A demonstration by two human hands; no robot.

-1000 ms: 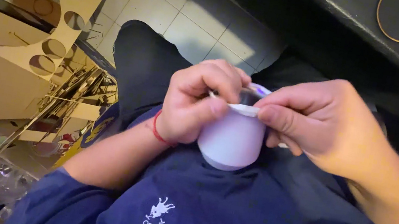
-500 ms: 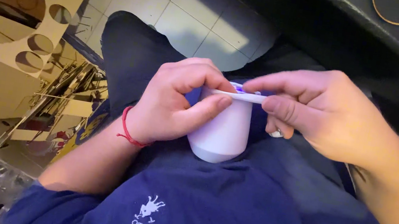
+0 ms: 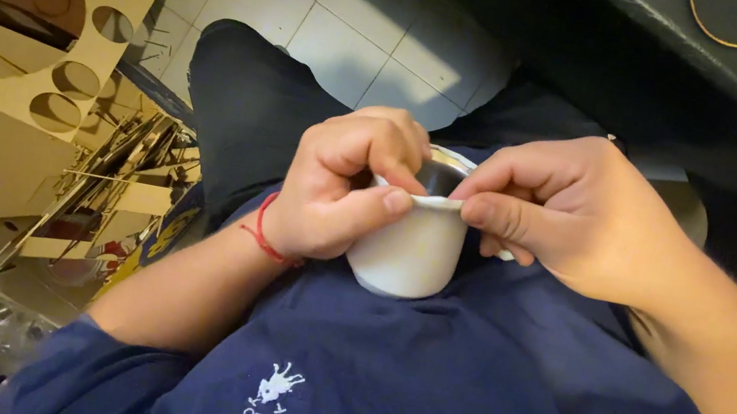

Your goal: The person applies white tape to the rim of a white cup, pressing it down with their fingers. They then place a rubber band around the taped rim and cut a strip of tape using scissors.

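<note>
From my feed I see both hands meeting on a small white cup [image 3: 408,254], held low against the front of a navy shirt [image 3: 418,385], roughly over the lap. My left hand [image 3: 347,188] is curled tight around the cup's left side: the thumb lies pressed along the rim, and the other fingers are hooked over the top edge toward the inside. A red string bracelet [image 3: 263,231] circles that wrist. My right hand [image 3: 567,210] is closed too, thumb and forefinger pinching the rim on the right side, the remaining fingers folded in behind the cup. Whether they also grip a thin lid or film on that rim, I cannot tell (the edge looks slightly lifted, but it is too small to read). The cup's inside looks dark, and its rounded bottom points toward the camera. To the left stand tan sheets with round cut-outs [image 3: 40,82], above pale floor tiles [image 3: 338,32] and a dark trouser leg [image 3: 241,106].
</note>
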